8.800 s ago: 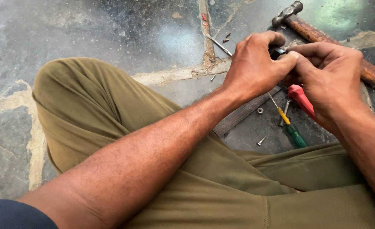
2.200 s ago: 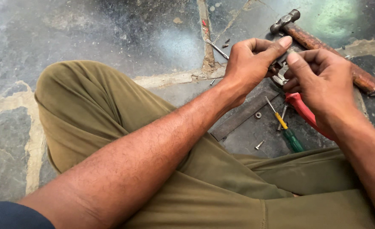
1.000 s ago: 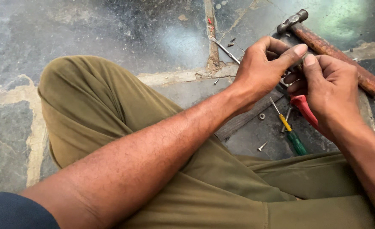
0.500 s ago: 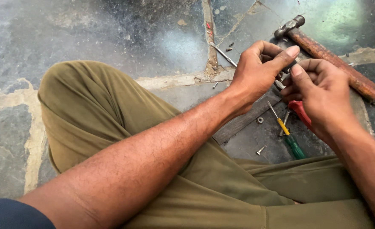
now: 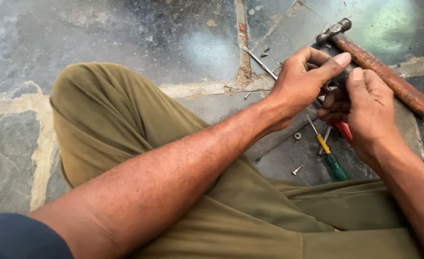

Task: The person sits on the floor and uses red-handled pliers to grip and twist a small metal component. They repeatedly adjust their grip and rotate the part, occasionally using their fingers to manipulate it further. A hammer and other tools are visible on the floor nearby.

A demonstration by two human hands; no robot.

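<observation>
Metal, small and dark, is pinched between both hands above the stone floor, near its far right corner; what the part is cannot be told. The left hand is curled around it, thumb stretched across. The right hand is closed against it, fingers bent. A hammer lies just beyond, a green-handled screwdriver and loose screws below.

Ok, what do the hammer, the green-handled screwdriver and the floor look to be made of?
Hammer: reddish-brown wooden handle, worn matte; dark metal head. Screwdriver: translucent green and yellow handle, likely plastic; thin shiny steel shaft. Floor: dark irregular stone slabs with pale mortar joints, slightly glossy.
</observation>
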